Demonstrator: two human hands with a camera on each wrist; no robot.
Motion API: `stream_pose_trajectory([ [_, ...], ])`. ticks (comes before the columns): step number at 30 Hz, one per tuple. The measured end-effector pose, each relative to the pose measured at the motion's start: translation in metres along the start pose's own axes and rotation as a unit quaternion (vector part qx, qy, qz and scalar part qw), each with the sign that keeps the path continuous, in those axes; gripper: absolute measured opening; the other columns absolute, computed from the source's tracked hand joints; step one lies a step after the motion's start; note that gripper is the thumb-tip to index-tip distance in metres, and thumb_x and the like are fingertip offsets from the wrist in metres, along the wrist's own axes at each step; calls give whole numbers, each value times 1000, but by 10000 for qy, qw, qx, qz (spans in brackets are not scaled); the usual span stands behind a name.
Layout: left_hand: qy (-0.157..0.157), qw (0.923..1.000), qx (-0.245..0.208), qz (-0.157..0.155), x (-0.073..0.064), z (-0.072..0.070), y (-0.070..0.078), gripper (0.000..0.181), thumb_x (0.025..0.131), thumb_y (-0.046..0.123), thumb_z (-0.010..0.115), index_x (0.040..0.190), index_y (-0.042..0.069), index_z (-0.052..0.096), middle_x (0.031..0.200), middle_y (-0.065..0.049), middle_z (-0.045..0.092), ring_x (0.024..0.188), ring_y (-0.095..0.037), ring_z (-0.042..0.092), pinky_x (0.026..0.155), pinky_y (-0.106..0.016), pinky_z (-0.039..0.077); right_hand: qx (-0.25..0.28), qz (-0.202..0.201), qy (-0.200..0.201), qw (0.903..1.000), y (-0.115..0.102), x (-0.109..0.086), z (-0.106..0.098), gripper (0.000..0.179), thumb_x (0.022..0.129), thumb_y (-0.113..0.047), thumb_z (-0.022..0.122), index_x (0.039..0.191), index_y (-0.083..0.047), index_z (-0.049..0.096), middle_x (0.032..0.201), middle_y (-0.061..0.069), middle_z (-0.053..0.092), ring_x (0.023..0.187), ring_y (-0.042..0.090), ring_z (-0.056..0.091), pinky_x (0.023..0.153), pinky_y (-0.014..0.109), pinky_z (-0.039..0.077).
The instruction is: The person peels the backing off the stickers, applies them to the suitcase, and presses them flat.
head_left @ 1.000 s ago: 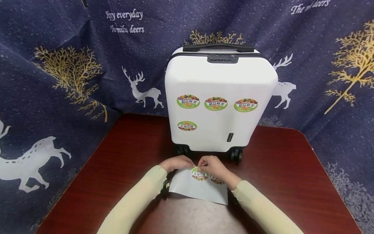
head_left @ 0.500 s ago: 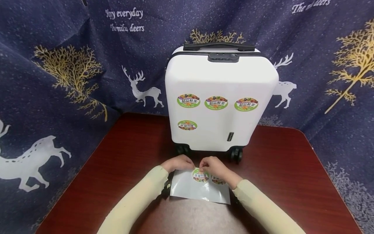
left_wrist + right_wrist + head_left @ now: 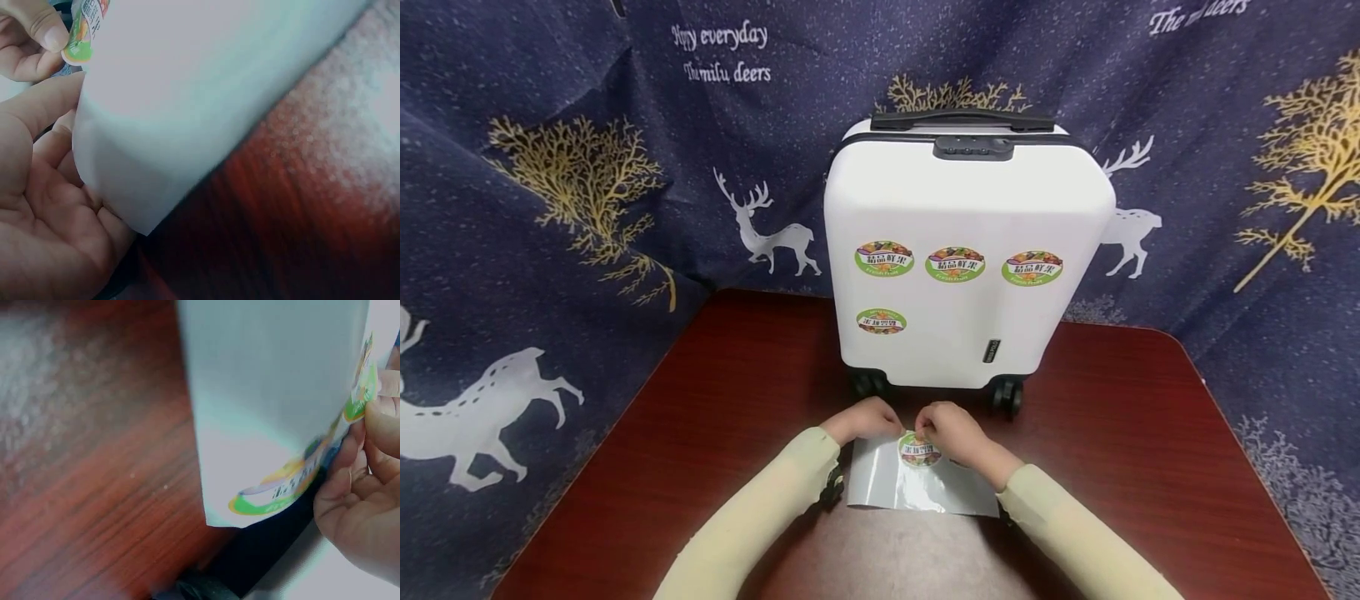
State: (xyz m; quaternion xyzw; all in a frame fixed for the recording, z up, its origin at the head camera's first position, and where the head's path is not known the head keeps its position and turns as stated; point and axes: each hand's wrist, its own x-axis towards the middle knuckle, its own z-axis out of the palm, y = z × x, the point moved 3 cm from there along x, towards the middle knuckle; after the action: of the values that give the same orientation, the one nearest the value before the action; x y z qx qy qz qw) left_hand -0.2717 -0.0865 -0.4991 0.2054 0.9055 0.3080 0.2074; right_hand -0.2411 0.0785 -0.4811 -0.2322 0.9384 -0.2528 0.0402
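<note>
A pale sticker sheet (image 3: 880,485) is held up over the table in front of the suitcase. My left hand (image 3: 871,419) grips its far edge, fingers curled behind it in the left wrist view. My right hand (image 3: 957,433) pinches the edge of an oval fruit sticker (image 3: 921,453) between thumb and fingertip. In the left wrist view, the green rim of that sticker (image 3: 80,45) shows at the pinch. How much of it is lifted, I cannot tell. A second oval sticker (image 3: 275,490) lies on the sheet, mostly covered by the right hand in the head view.
A white suitcase (image 3: 970,200) with black wheels stands upright at the back of the reddish-brown table (image 3: 760,358). On its front are three oval stickers in a row and another sticker (image 3: 882,322) below on the left. A dark blue patterned cloth (image 3: 625,92) hangs behind.
Both hands and the sheet have shifted slightly right, and the sheet's near edge has risen a little. The second sticker has become more hidden behind the right hand. The suitcase stands as before.
</note>
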Motion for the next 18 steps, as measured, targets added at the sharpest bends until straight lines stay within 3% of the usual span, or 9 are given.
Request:
stream_pose_trajectory([
  [10,-25,9999,34,93,0,0,0,19,92,14,68,96,1,81,95,-9,79,72,-5,51,65,-17,42,322,-65,-226,9992,4,1,-1,16,89,2,70,77,-9,68,79,0,69,73,8,54,71,25,49],
  [18,-12,9999,105,-11,-2,-1,2,18,92,15,70,97,3,82,95,-9,79,71,-4,51,64,-17,42,466,-208,-357,9981,7,2,-2,10,87,0,75,81,-7,71,83,4,74,80,12,65,73,27,54],
])
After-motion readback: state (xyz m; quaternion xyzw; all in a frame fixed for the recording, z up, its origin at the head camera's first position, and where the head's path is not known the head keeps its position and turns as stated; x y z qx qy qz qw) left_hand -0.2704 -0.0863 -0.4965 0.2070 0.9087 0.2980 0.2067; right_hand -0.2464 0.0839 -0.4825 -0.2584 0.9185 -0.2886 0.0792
